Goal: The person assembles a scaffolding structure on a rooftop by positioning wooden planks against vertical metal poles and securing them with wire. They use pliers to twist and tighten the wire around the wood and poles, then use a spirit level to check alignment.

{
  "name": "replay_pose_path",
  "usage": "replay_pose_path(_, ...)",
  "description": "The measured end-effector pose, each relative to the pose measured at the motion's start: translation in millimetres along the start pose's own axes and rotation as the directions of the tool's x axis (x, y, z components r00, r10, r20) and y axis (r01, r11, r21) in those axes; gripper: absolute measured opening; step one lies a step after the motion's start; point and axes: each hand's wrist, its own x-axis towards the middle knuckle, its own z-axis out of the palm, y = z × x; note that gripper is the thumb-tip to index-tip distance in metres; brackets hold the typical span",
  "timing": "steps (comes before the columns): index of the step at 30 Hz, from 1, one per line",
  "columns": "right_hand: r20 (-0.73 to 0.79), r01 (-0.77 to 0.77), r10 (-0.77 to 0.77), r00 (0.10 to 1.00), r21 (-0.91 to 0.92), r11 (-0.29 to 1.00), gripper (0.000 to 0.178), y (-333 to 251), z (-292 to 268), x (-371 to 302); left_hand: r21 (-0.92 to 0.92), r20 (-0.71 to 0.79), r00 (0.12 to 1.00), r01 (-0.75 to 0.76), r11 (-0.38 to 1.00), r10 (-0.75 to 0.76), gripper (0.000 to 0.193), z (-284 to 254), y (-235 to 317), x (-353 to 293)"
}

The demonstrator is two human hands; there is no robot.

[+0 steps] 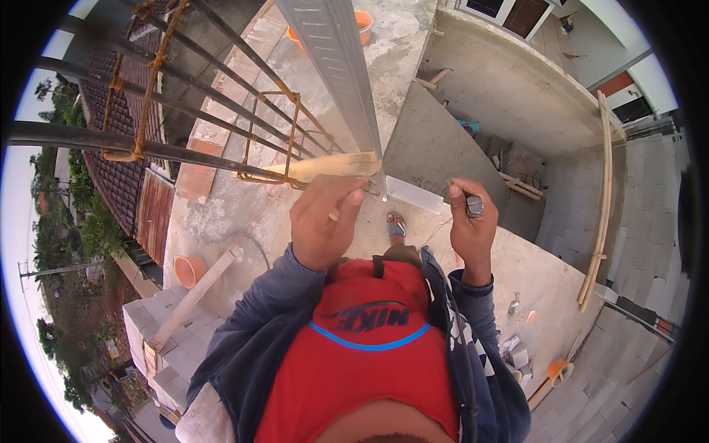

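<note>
Slab (203,232): concrete, matt, rough, stained. Post (332,81): grey metal, smooth, dull sheen. Bars (66,135) over slab's upper left edge: dark metal; stirrups (157,60) rust-brown, rough. Strip (340,166) by post's foot: bare pale wood. Tool end (475,206): grey metal, slight shine. Bucket (190,272) near slab's left edge: orange plastic, smooth. Shirt (369,376), jacket (244,354): cloth, matt.

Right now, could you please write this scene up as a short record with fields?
Left hand: fingertips together near the wood strip; anything pinched is unclear
Right hand: closed around a metal-ended tool
Ahead: metal channel, rebar
Left side: orange bucket, pale blocks
</note>
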Motion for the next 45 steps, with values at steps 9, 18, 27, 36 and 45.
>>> replay_pose_path(9, 0.633, 0.164, -0.092, 0.769, -0.057, 0.985, 0.016, -2, 34, 136, 0.443, 0.052, 0.987, 0.114, 0.889, -0.152, 0.036, -11, -16, 45)
replay_pose_path(18, 0.827, 0.248, -0.183, 0.532, 0.054, 0.967, 0.014, -15, 63, 172, 0.6, 0.143, 0.947, 0.148, 0.786, -0.287, 0.028, -1, -18, 53)
replay_pose_path(27, 0.704, 0.08, -0.114, 0.701, 0.081, 0.993, 0.014, 16, 37, 151, 0.666, 0.004, 0.975, 0.164, 0.728, -0.223, 0.015, 2, -20, 27)
replay_pose_path(36, 0.524, -0.17, 0.046, 0.85, 0.19, 0.967, 0.013, 2, 55, 79, -0.054, -0.088, 0.826, 0.555, 0.83, -0.557, 0.023, 4, -19, 6)
replay_pose_path(45, 0.363, -0.294, 0.214, 0.907, 0.181, 0.938, 0.011, -26, 71, 44, -0.5, 0.135, 0.766, 0.601, 0.624, -0.629, 0.021, -10, -21, 1)
